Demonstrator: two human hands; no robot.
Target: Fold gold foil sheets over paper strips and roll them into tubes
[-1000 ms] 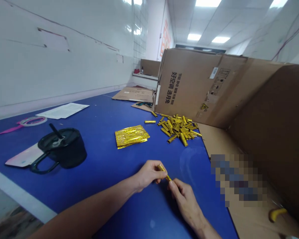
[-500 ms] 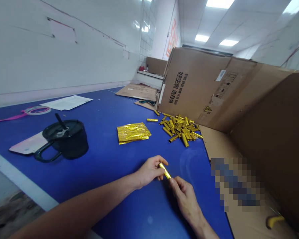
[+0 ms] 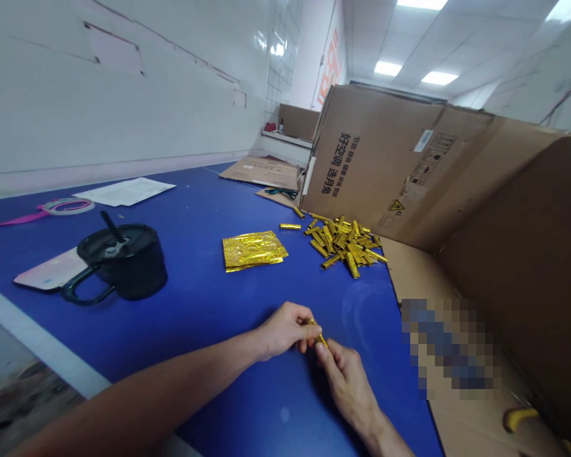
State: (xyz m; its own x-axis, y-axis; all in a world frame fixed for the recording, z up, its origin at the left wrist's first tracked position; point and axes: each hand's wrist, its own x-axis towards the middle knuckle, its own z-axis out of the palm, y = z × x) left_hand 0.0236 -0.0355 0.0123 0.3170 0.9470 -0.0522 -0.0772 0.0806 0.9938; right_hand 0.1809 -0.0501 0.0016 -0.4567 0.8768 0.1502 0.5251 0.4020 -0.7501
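Between my two hands is a small gold foil tube (image 3: 323, 341), mostly covered by fingers. My left hand (image 3: 289, 329) is closed on its upper end, thumb pressed along it. My right hand (image 3: 346, 371) pinches the lower end. Beyond my hands a stack of flat gold foil sheets (image 3: 254, 250) lies on the blue table (image 3: 195, 330). To its right is a loose pile of several rolled gold foil tubes (image 3: 345, 241), and one single tube (image 3: 290, 226) lies between the stack and the pile.
A dark mug with lid and straw (image 3: 133, 263) stands at the left, beside a phone-like flat thing (image 3: 47, 273). Behind are a tape roll (image 3: 66, 206) and white paper (image 3: 133, 192). A large cardboard box (image 3: 371, 152) borders the right; a banana (image 3: 518, 417) lies on its cardboard.
My hands have come closer together on the gold foil tube, so less of it shows. My left thumb has shifted along it toward my right hand. The camera view has moved slightly.
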